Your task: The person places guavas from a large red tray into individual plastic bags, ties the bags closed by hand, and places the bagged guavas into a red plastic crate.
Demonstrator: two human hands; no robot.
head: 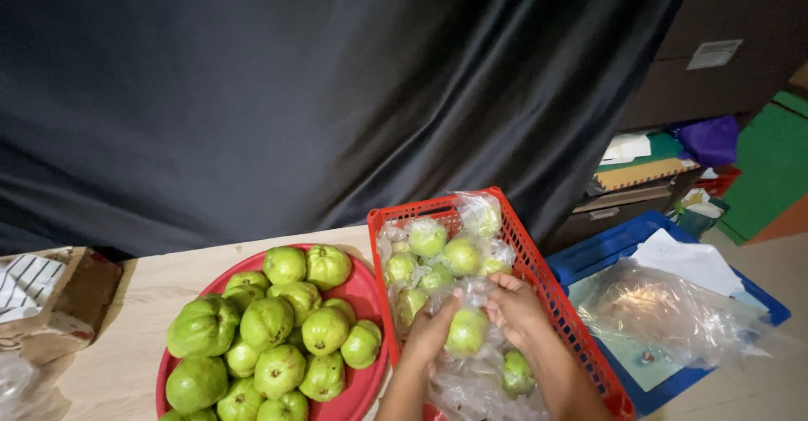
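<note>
A bagged green guava (467, 330) is held inside the red plastic basket (547, 282), gripped from both sides. The left hand (433, 328) is curled against the fruit's left face with its thumb up along the film; the right hand (515, 307) is closed over the top and right side, fingers bent down onto the clear wrapping — both hands are pinched on the same fruit. Around it in the basket more wrapped guavas (429, 240) are piled, each in crinkled clear plastic. Just left of the basket, touching its wall, a red round tray (370, 291) is heaped with bare guavas (269, 320). Both are set on a pale wooden table (126, 337). Right of the basket and lower down, a blue crate (598, 253) is seen with a loose clear bag (665, 307) lying in it. Behind the basket a dark cloth (337, 93) is hung.
</note>
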